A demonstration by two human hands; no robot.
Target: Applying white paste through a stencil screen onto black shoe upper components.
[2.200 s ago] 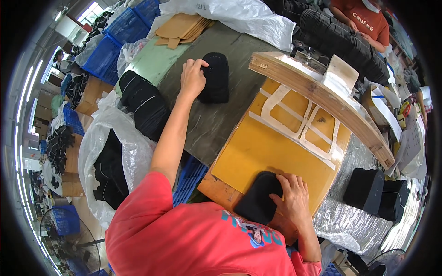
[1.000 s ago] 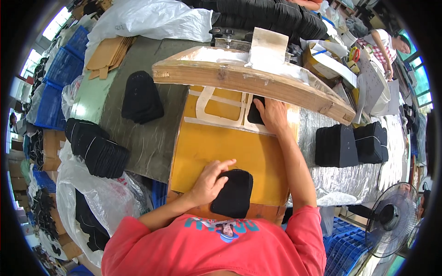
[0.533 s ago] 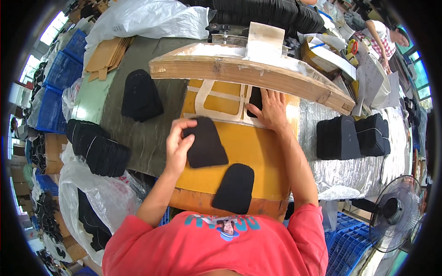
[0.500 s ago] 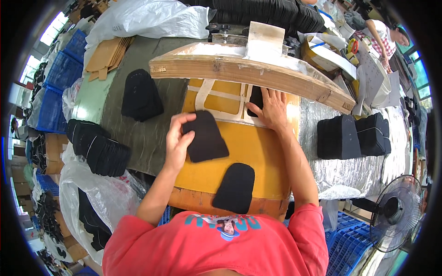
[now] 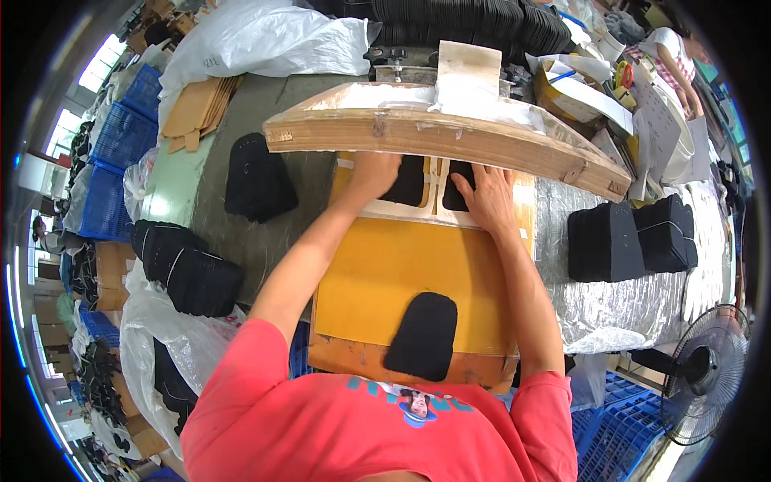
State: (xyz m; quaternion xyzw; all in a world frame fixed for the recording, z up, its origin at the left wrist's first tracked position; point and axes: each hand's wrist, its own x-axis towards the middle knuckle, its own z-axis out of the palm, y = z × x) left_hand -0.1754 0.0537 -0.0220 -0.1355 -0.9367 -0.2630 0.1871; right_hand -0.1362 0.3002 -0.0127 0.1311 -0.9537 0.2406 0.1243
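Observation:
Under the raised wooden frame [image 5: 450, 136], a pale template [image 5: 434, 189] with two openings lies on the yellow board [image 5: 385, 265]. In its left opening sits a flat black pad [image 5: 407, 183], and my left hand [image 5: 374, 174] is at that pad's left edge, its fingertips hidden by the frame and the hand itself. The right opening holds another black pad [image 5: 455, 189]. My right hand [image 5: 491, 201] lies over that one's right side, open, thumb spread and fingers reaching beneath the frame. Nearer me, a loose black pad [image 5: 423, 337] with a rounded far end rests on the board.
Black pad stacks stand at left [image 5: 259, 178], farther left [image 5: 186, 269] and right [image 5: 606, 241]. A fan [image 5: 700, 369] and blue crate [image 5: 622, 422] are at lower right. Behind the frame are a white plastic bag [image 5: 265, 44] and a cluttered box [image 5: 586, 96]; a person [image 5: 675, 60] is at far right.
My left hand has moved forward and right, from above the board to the template. The pad it held now lies in the left opening. My right hand stays at the right opening.

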